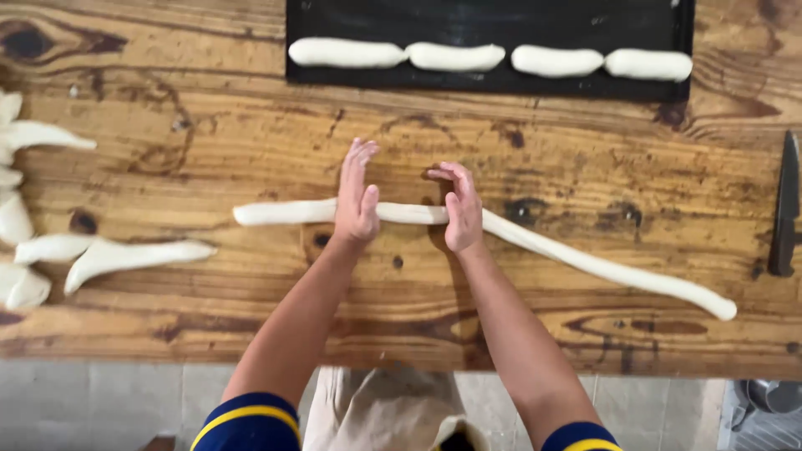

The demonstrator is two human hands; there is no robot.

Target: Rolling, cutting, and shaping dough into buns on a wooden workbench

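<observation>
the person's left hand (357,198) and right hand (459,209) rest side by side on a long rope of dough (535,244) near the middle of the wooden table (209,150). both hands are open and flat, fingers straight and pointing toward the far edge, palms pressing down on the rope; neither hand grips it. the rope runs from a blunt end left of the left hand, under both palms, then slants toward the near right corner, where it ends in a rounded tip. it is thicker between and beside the hands and thinner along its right stretch.

no packages, labels or signs show. along the far edge lies a black tray (501,21) with 4 short dough logs (455,57) in a row along its near side, the 2 on the left touching end to end. at the left edge of the table lie several cut dough pieces (125,255), some tapering to points, well apart from the hands. at the right edge lies a dark knife (785,209), its blade pointing toward the far edge.

the table is knotty, varnished brown wood with dark stains. below its near edge a pale tiled floor (100,401) shows. the person wears a beige apron (393,409) and dark blue sleeves with yellow bands.
</observation>
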